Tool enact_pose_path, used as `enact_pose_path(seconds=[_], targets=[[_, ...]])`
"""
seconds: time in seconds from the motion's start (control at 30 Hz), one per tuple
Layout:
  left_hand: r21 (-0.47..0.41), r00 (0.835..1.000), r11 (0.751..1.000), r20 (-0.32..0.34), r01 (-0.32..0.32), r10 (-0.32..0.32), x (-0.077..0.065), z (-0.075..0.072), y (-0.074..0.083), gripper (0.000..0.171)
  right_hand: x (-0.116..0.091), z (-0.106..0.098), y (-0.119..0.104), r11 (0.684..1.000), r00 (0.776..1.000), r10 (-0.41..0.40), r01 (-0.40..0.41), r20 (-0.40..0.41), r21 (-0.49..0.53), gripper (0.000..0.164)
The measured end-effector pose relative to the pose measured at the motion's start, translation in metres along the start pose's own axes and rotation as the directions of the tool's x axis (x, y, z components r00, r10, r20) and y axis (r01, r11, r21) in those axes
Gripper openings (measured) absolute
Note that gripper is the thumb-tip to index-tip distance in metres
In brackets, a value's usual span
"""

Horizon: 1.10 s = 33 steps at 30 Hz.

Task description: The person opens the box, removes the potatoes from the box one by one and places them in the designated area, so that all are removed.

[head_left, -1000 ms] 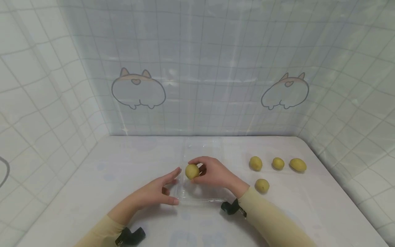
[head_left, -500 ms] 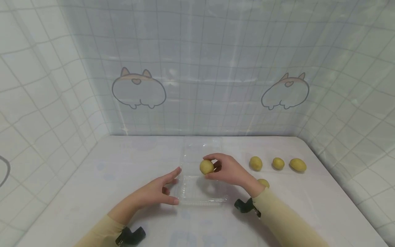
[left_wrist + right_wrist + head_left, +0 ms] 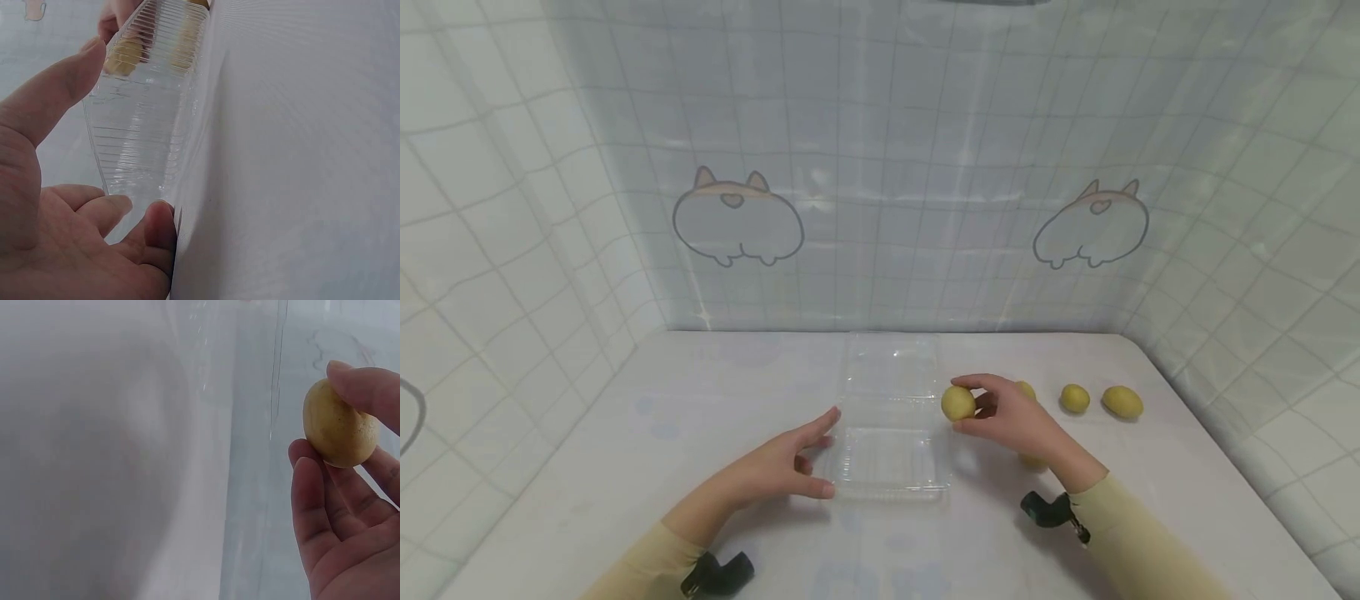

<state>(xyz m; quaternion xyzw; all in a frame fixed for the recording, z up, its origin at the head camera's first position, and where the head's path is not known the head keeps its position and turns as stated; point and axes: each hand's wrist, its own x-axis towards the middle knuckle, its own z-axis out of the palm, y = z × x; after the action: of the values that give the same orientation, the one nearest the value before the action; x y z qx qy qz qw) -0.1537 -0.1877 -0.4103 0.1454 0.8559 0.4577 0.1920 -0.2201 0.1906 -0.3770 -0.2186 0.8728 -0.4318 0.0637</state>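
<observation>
Between thumb and fingers, my right hand [image 3: 1015, 421] pinches a lemon [image 3: 958, 403] just right of a clear plastic clamshell box [image 3: 891, 460]. The right wrist view shows this lemon [image 3: 337, 425] gripped over the white table. The box lies unfolded, its lid [image 3: 891, 367] laid back toward the rear wall and nothing inside. At its left side rests my left hand [image 3: 767, 468], thumb and forefinger spread. From the left wrist, the fingertips [image 3: 159, 225] appear right at the ribbed box wall [image 3: 134, 144].
To the right lie a small lemon [image 3: 1075, 398] and a longer one [image 3: 1123, 402]. Two more lemons are partly hidden behind my right hand and wrist. A tiled-pattern curtain [image 3: 880, 208] closes off the back of the table [image 3: 700, 400].
My right hand has carried the lemon from over the box's left part rightward, past its right edge. The left hand has stayed in place beside the box.
</observation>
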Motion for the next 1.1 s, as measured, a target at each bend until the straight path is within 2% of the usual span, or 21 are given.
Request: enact_pose_path(seconds=[0.17,0.43,0.53,0.8,1.1], targets=[[-0.003,1.000,1.000,-0.001,0.007,-0.007,0.000,0.000,0.000,0.106,-0.012,-0.014,0.015,0.998,0.998,0.033,-0.036,-0.044,-0.058,0.064],[-0.013,1.000,1.000,0.000,0.008,-0.008,-0.002,0.000,0.000,0.106,-0.029,-0.035,0.033,0.997,0.996,0.067,-0.069,-0.055,-0.030,0.069],[-0.012,1.000,1.000,-0.001,0.010,-0.010,-0.002,0.000,0.001,0.106,-0.035,-0.041,0.036,0.997,0.995,0.073,-0.075,-0.065,-0.028,0.069],[-0.028,1.000,0.999,-0.005,0.021,-0.022,-0.002,-0.001,0.002,0.106,-0.042,-0.051,0.039,0.997,0.994,0.029,-0.037,-0.104,-0.075,0.063],[-0.037,0.999,0.998,-0.007,0.042,-0.042,-0.002,0.001,0.003,0.105,-0.052,-0.061,0.047,0.991,0.988,0.056,-0.073,-0.144,-0.113,0.067]])
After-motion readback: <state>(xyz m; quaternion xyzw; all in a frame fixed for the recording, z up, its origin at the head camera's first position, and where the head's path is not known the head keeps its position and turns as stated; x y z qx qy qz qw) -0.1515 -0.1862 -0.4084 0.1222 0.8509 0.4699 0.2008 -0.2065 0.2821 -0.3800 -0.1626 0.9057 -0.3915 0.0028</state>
